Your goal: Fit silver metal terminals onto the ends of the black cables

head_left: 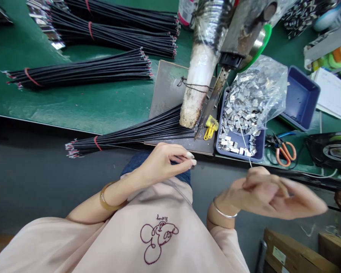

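Left hand (166,161) by black cables (139,131), right hand (268,191) by blue tray (261,147).

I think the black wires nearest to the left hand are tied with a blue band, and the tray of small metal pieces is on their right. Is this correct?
Not quite: in the head view, the band is red, not blue. The black wires nearest to the left hand do have the tray of small metal pieces on their right.
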Demonstrator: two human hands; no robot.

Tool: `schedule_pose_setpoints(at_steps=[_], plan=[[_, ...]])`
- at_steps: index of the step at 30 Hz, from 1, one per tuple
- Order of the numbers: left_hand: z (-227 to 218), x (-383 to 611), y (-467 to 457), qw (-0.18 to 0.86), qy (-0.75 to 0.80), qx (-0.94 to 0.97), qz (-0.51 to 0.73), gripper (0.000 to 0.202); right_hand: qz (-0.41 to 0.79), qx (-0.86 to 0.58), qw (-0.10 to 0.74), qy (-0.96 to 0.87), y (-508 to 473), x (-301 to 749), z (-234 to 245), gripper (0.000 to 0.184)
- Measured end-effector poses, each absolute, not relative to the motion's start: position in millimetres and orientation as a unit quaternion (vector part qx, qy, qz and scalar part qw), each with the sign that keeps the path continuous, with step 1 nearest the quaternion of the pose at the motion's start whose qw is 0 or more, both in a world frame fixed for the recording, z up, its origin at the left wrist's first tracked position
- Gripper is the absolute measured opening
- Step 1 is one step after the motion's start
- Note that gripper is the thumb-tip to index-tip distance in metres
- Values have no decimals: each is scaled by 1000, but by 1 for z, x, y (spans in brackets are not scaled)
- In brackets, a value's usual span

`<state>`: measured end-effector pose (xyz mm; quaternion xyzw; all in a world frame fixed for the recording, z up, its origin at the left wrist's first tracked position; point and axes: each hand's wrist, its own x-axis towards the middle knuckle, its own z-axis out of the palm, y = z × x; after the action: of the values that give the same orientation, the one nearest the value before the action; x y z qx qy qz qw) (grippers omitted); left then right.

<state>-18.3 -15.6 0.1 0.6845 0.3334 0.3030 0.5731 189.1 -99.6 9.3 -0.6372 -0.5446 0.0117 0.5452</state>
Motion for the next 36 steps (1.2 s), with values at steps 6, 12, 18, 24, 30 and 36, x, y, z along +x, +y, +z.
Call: schedule_pose_setpoints(at_steps=[6,12,18,24,30,36], plan=[[-19,-21,0,179,391,820,378,18,-68,-746,376,-546,-64,232,7,14],[-22,-13,10,94,392,856,324,21,-51,-783,221,-580,-22,267,-5,13],[-12,-24,1,247,284,842,386,8,-24,-750,275,-601,-33,249,5,15],[-12,-15,-13,338,228,816,409,14,42,-720,440,-536,-62,222,19,18],[-15,-6,-14,511,352,681,389,11,17,-738,447,-505,-52,235,7,18],[-10,-8,-7,614,365,609,344,13,171,-655,538,-502,-69,184,13,19]])
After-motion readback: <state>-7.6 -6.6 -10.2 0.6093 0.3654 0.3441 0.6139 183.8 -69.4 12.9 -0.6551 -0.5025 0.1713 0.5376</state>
